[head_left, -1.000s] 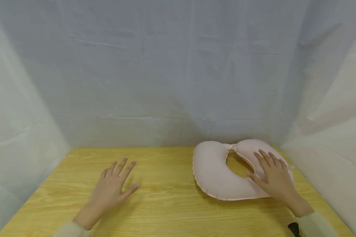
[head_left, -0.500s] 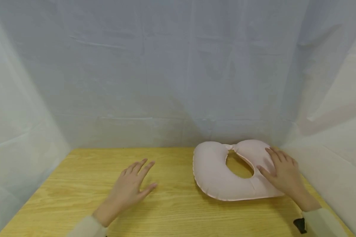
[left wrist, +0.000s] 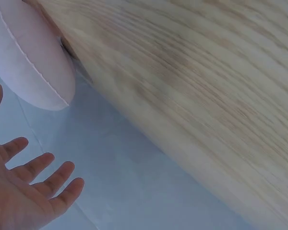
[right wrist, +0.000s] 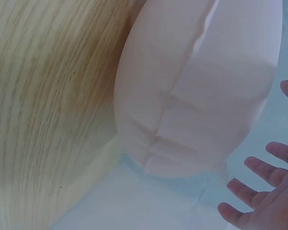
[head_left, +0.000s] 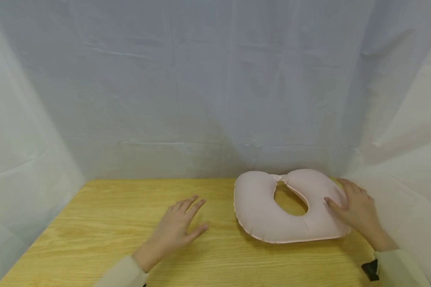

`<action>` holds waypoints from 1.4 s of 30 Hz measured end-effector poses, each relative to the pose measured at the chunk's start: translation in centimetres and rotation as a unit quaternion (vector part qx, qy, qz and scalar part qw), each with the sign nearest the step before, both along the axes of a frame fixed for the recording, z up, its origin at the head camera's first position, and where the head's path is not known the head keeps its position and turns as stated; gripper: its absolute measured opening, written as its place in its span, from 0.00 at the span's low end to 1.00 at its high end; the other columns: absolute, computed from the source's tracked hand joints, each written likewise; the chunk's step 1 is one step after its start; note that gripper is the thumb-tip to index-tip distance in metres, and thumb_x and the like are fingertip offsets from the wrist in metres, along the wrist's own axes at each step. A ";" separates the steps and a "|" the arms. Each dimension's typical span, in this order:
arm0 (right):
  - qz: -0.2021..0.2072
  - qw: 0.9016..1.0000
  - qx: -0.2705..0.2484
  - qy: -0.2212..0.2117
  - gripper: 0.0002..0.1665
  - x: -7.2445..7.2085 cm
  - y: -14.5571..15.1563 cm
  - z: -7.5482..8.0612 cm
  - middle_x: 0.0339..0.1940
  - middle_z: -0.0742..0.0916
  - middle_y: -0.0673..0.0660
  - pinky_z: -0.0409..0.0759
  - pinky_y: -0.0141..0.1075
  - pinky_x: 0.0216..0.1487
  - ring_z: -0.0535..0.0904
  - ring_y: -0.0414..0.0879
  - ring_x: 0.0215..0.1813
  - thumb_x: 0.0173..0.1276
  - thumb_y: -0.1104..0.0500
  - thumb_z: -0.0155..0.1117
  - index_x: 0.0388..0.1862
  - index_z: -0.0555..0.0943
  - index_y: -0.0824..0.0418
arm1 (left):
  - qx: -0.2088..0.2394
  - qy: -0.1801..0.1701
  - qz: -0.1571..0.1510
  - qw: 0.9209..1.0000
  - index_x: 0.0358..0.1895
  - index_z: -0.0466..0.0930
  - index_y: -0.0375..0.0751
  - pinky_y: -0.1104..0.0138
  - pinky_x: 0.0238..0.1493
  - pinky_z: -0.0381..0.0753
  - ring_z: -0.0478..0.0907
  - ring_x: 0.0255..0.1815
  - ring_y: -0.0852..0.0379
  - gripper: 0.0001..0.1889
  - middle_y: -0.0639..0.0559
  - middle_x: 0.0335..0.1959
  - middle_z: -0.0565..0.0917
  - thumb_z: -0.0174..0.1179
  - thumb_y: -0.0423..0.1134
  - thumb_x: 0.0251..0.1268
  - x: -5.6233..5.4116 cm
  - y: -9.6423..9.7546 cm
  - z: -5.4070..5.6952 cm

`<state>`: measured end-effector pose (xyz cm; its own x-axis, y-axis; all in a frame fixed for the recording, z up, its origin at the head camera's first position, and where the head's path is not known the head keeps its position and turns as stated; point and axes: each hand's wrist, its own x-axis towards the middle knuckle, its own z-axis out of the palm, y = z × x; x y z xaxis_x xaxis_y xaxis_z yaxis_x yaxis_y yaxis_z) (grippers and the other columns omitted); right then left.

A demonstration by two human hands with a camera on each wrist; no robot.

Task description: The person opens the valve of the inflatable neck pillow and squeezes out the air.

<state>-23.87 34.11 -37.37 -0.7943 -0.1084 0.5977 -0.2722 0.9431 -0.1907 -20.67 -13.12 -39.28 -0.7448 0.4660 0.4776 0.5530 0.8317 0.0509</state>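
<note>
- While the neck pillow (head_left: pixel 260 211) sits on the surface (head_left: pixel 104 227), lower right of the head frame, step in hand reads as approach, pre-grasp.
- Right hand (head_left: pixel 360 209): at the pillow's right edge, grip wide, holding nothing; right wrist view shows a gap, so probably no contact.
- Left hand (head_left: pixel 174 227): lower centre of the head frame, apart from the pillow; grip also wide, nothing held.
- Next move, my guess: left over to the pillow's left edge, then both palms in evenly. Looks inflated; squeeze lightly.

Dim soft light, sheet (head_left: pixel 201 87) shaded past far edge of worktop (head_left: pixel 104 219), faint shadow beneath pillow (head_left: pixel 263 211), wrist views hazy (bluish)
</note>
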 end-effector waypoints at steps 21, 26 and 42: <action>-0.003 0.980 -0.128 -0.149 0.47 0.1 2.4 -0.1 0.60 0.65 0.81 0.63 0.68 0.48 0.61 0.76 0.56 0.62 0.45 0.58 0.66 0.54 0.76 | 0.018 -0.006 -0.067 0.998 0.64 0.63 0.47 0.51 0.53 0.74 0.72 0.58 0.45 0.32 0.43 0.61 0.71 0.54 0.59 0.59 -0.8 5.8 0.2; -0.005 0.970 -0.168 -0.178 0.47 0.3 2.5 -0.5 0.61 0.64 0.81 0.67 0.66 0.47 0.64 0.76 0.54 0.64 0.44 0.56 0.67 0.52 0.76 | 0.029 -0.021 -0.070 0.997 0.65 0.62 0.46 0.51 0.54 0.74 0.72 0.58 0.44 0.33 0.43 0.62 0.71 0.53 0.59 0.60 -1.2 7.2 0.2; -0.017 0.934 -0.220 -0.281 0.52 -0.4 3.7 -2.4 0.65 0.60 0.78 0.73 0.60 0.46 0.63 0.72 0.58 0.66 0.37 0.47 0.71 0.41 0.71 | 0.050 -0.121 -0.056 0.990 0.69 0.55 0.45 0.48 0.60 0.68 0.64 0.65 0.40 0.37 0.37 0.68 0.60 0.47 0.63 0.62 -2.4 10.4 -0.4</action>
